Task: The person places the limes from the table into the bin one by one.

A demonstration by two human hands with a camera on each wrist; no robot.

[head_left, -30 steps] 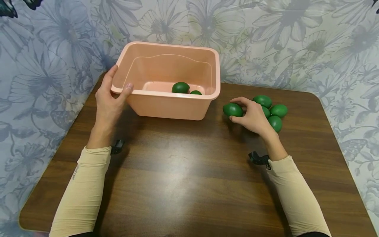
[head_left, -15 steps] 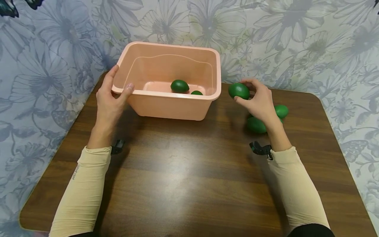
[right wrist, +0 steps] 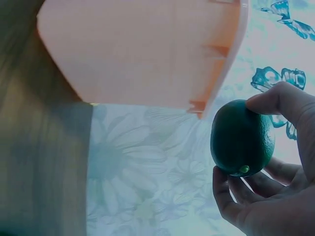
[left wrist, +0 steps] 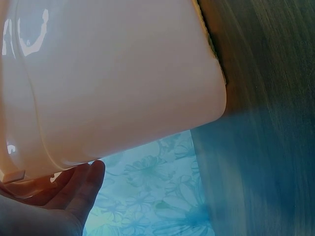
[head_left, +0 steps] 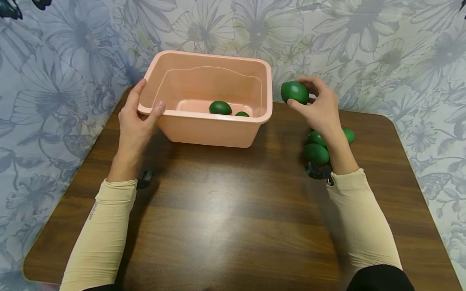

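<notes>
A peach-coloured plastic tub stands toward the back of the table, and my left hand grips its left front corner at the rim. Inside it lie a green lime and part of another lime, mostly hidden by the front wall. To the tub's right, my right hand holds a lime in the air between thumb and fingers, apart from the tub and level with its rim. The stem end of this held lime shows in the right wrist view.
Several limes lie grouped on the brown wooden table below my right forearm, partly hidden by it. A flower-patterned wall covering rises behind the table's back edge.
My right hand has lifted a lime from beside the group on the table and raised it up and back. The left hand and the tub stay in place.
</notes>
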